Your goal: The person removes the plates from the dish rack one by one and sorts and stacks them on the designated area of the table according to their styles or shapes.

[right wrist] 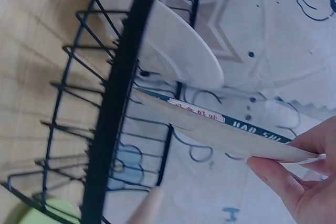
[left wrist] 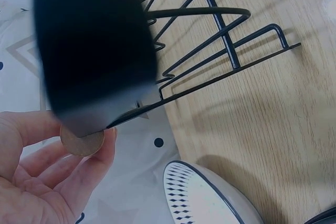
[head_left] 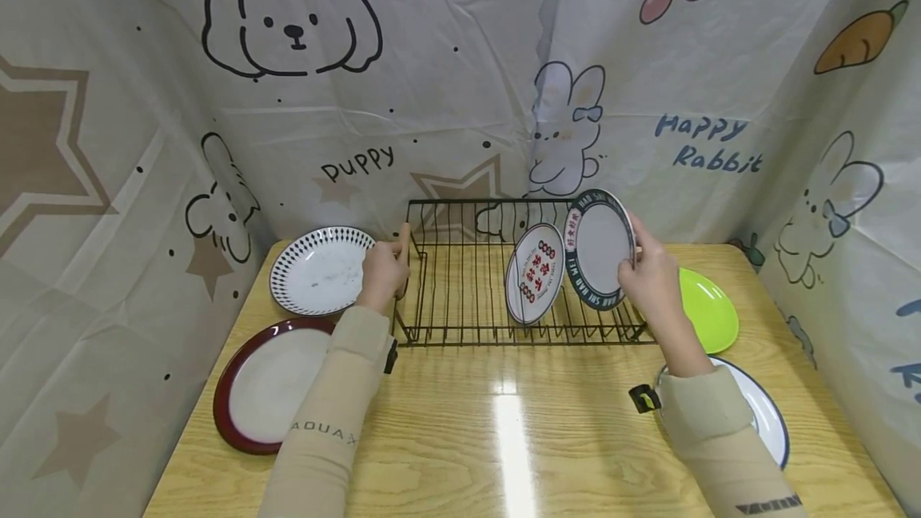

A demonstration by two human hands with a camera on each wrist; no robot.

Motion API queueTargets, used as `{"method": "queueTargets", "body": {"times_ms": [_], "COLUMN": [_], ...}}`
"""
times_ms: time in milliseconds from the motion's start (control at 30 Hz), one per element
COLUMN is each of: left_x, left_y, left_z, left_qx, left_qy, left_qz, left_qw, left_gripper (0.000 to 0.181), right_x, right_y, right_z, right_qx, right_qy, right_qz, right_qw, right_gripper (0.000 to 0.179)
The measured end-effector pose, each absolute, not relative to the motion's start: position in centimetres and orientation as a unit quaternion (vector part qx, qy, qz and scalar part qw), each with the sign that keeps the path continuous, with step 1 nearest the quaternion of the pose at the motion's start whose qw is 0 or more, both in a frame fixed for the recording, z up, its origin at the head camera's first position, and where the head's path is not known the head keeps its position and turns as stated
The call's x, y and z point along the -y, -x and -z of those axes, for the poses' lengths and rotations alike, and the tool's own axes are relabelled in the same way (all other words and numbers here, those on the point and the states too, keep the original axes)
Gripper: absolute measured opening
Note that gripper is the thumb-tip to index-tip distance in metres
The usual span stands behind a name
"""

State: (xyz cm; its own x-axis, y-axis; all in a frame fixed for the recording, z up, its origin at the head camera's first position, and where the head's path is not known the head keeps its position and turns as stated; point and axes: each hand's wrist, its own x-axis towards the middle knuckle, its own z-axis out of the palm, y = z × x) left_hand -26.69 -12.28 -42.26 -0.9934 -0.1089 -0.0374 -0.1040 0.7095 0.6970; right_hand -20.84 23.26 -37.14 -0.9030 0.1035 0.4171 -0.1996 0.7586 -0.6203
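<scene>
My left hand (head_left: 383,272) grips the wooden handle (head_left: 404,246) at the left end of a black wire dish rack (head_left: 460,343). In the left wrist view, its thumb and fingers curl round the handle's round end (left wrist: 83,144). The right hand (head_left: 651,272) pinches the edge of a dark-rimmed lettered plate (head_left: 599,250), tilted up at the rack's right part. Whether that plate's lower edge touches the wires I cannot tell. A white plate with red characters (head_left: 536,274) leans upright in the rack, just left of it.
Left of the rack lie a white diamond-patterned dish (head_left: 316,282) and a maroon-rimmed plate (head_left: 277,382). At the right are a lime green plate (head_left: 708,314) and a blue-rimmed white plate (head_left: 770,418), partly behind the right forearm. Printed cloth (head_left: 460,46) surrounds the wooden table (head_left: 446,438).
</scene>
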Motion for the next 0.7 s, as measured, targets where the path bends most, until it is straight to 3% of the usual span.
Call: {"method": "queueTargets", "body": {"times_ms": [133,300,533,700], "left_x": [12.3,12.3,12.3,12.3], "left_y": [26.7,26.8,26.8,26.8], "left_z": [42.3,42.4,42.4,42.4], "left_qx": [0.925,0.927,0.923,0.921], "left_qy": [-0.055,-0.046,-0.054,-0.060], "left_qz": [0.376,0.372,0.381,0.384], "left_qw": [0.007,0.012,0.002,-0.003], "left_gripper": [0.035,0.010,0.032,0.035], "right_x": [-24.5,-26.3,-29.1,-31.2], "right_y": [19.7,18.1,16.0,14.5], "right_z": [36.1,35.0,33.9,34.0], "right_qx": [0.910,0.905,0.893,0.873], "right_qy": [-0.016,0.004,0.077,0.140], "right_qz": [-0.348,-0.350,-0.365,-0.393], "right_qw": [0.225,0.241,0.252,0.252], "right_gripper": [0.068,0.067,0.066,0.065]}}
